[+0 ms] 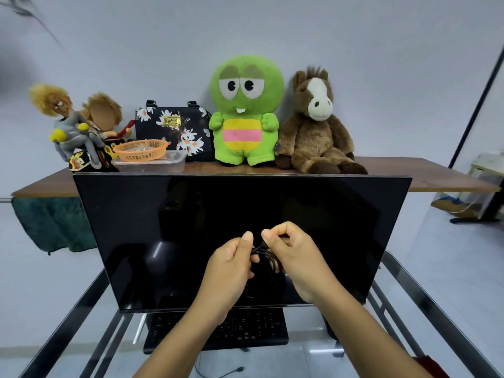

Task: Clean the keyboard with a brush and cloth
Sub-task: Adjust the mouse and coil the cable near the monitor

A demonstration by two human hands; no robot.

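Observation:
A black keyboard (253,330) lies on the glass desk (409,293) below a dark monitor (191,227). Both my hands are raised in front of the screen. My left hand (229,266) and my right hand (291,257) both grip a coiled bundle of thin black cable (263,253) between them, fingers curled and thumbs up. A slim white brush-like stick (140,328) lies left of the keyboard. A dark red patch, possibly a cloth (428,364), shows at the lower right edge.
A wooden shelf (409,170) behind the monitor carries a green plush (245,115), a brown horse plush (316,124), a floral bag (174,126), dolls, and an orange basket (140,150) on a clear box. A loose cable end (237,370) lies below the glass.

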